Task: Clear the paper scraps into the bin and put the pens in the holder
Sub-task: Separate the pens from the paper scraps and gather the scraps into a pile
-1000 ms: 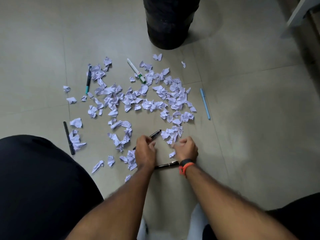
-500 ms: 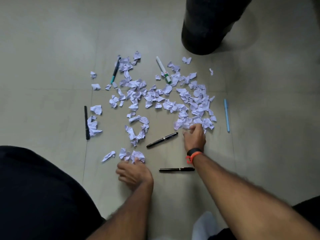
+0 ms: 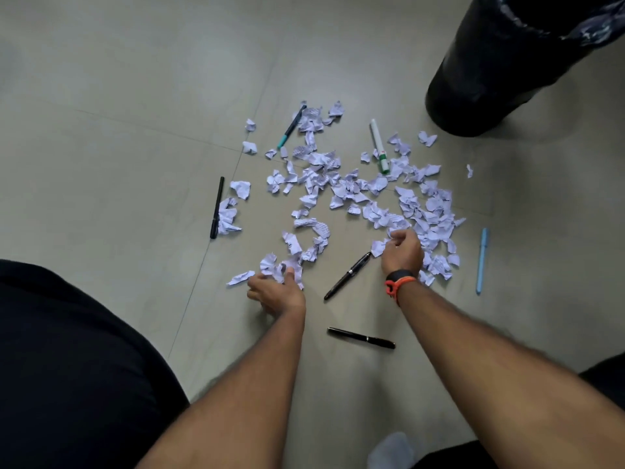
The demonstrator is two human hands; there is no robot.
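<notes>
Several crumpled white paper scraps [image 3: 351, 191] lie scattered over the tiled floor. My left hand [image 3: 275, 294] curls its fingers round a small clump of scraps [image 3: 275, 267] at the near left of the pile. My right hand [image 3: 402, 252], with an orange and black wristband, pinches scraps [image 3: 378, 247] at the pile's near right. Between the hands lies a black pen [image 3: 348, 275], and another black pen [image 3: 361, 338] lies nearer to me. The black bin [image 3: 490, 72] stands at the far right. No pen holder is in view.
A third black pen [image 3: 216, 207] lies at the left, a teal-tipped pen [image 3: 291, 126] at the far side, a white and green marker [image 3: 378, 145] near the bin, a light blue pen [image 3: 481, 260] at the right. My dark-clothed knee [image 3: 67, 367] fills the lower left.
The hands moved apart from the near middle of the pile. My left hand went left onto a small clump, my right hand right into the denser scraps. The view swung left, so the bin sits farther right.
</notes>
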